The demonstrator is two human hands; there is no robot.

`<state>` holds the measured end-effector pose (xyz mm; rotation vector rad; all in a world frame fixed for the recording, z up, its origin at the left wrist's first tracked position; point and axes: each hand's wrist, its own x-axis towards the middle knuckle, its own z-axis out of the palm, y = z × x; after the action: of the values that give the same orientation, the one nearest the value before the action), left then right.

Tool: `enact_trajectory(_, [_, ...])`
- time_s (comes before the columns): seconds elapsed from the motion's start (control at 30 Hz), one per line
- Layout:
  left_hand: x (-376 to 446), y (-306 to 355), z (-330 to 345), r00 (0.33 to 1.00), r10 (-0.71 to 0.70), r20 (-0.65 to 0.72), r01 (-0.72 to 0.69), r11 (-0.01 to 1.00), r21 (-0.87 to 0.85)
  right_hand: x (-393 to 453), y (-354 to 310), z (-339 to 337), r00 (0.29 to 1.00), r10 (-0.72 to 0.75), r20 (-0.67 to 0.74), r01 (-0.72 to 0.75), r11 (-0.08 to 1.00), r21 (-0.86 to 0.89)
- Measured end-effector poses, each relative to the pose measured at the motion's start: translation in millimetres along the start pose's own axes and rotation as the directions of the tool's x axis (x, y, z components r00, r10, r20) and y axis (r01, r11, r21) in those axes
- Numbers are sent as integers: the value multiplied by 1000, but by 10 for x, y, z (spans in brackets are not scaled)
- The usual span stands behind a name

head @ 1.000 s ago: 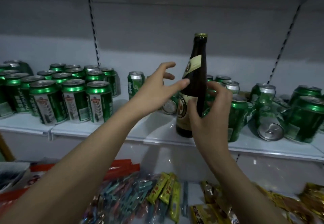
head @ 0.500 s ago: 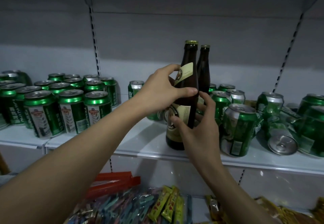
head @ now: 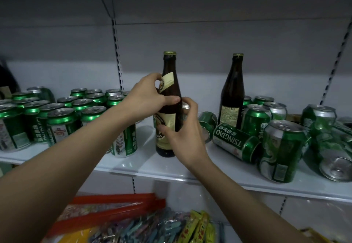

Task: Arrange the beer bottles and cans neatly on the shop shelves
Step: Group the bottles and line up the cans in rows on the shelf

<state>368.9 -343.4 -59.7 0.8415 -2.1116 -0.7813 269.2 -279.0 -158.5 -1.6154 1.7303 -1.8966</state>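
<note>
**Hands on the bottle, shelf half sorted**

The left hand [head: 146, 98] wraps the shoulder of the brown bottle [head: 168, 107] at the middle of the frame, thumb across the glass just below the neck label. The right hand [head: 182, 134] cups the lower body from the right, fingers curled behind it and thumb on the front label. The bottle stands upright, its base on the white shelf [head: 190, 168] near the front edge, so both hands are grasping it rather than carrying it.

Done so far, as I judge it: the cans at the left [head: 62, 113] stand upright in close rows, tops level, filling the left part of the frame to just beside the held bottle. That block looks arranged.

Left to do: a second bottle [head: 232, 94] stands upright right of centre, further back, well apart from the first and hemmed in by cans. The right cans [head: 282, 151] are a jumble. Some stand, but one lying can [head: 236, 143] rests on its side with its brand name reading sideways, another lies behind it, and more are tipped over at the far right edge.

The task looks roughly half done. The bottles need a shared spot, and the right-hand heap needs righting and lining up. The packets [head: 152, 225] at the bottom of the frame sit on a lower shelf and seem no part of the job.
</note>
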Motion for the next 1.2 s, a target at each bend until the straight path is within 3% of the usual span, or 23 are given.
enact_trajectory(0.23, [175, -77, -103, 992, -120, -26, 121, 991, 50, 213, 70, 246, 995, -22, 102, 25, 999, -32])
enact_trajectory(0.47, [153, -148, -90, 993, -105, -45, 109, 989, 98, 294, 80, 95, 971, 54, 234, -41, 997, -58])
enact_trajectory(0.57, [66, -124, -14, 959, 116, -259, -39, 958, 285, 352, -76, -149, 989, 23, 147, -6, 994, -113])
enact_trajectory(0.63, [-94, -39, 95, 840, 358, -409, -198, 902, 383, 469, -175, -343, 999, -8, 39, 15, 981, -192])
enact_trajectory(0.7, [-234, 11, 271, 770, 481, -419, -337, 865, 373, 642, -226, -538, 999, -27, -30, 17, 955, -297])
enact_trajectory(0.8, [-393, -47, 648, 858, 452, -245, -386, 881, 273, 907, -210, -802, 997, 58, 59, -22, 875, -484])
enact_trajectory(0.93, [-359, -340, 1081, 969, 238, -69, -219, 953, 208, 1146, -81, -920, 930, 245, 274, 17, 716, -698])
enact_trajectory(1.07, [-273, -455, 1277, 992, 113, -63, -104, 986, 128, 1243, 52, -865, 830, 359, 428, 229, 479, -847])
enact_trajectory(1.2, [-244, -500, 1371, 991, 108, -74, -100, 989, 105, 1230, 61, -768, 699, 499, 513, 421, 293, -859])
